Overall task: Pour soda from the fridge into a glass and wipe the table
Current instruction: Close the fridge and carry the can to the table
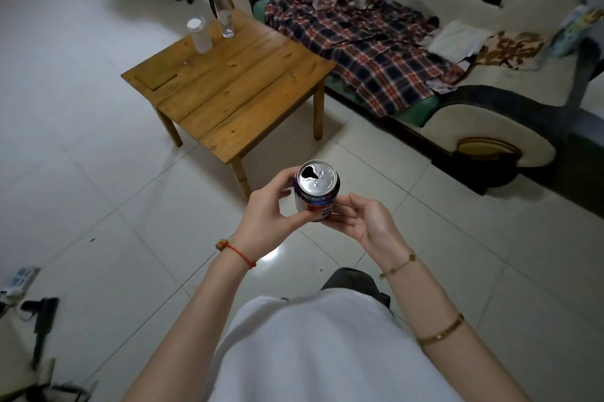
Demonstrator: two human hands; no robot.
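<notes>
A dark soda can [317, 189] with a silver top stands upright in front of me, its mouth open. My left hand [272, 209] is wrapped around its left side. My right hand [362, 217] cups the can's lower right side with the palm turned up and the fingers under it. Ahead stands a low wooden table [235, 87]. At its far left corner are a white cup [200, 35], seemingly upside down, and a clear plastic bottle [223, 10].
A sofa [490, 51] with a plaid cloth [366, 41] runs along the right, close to the table. The floor is pale tile [98, 172]. A remote [20, 278] and dark cables [42, 323] lie at the lower left.
</notes>
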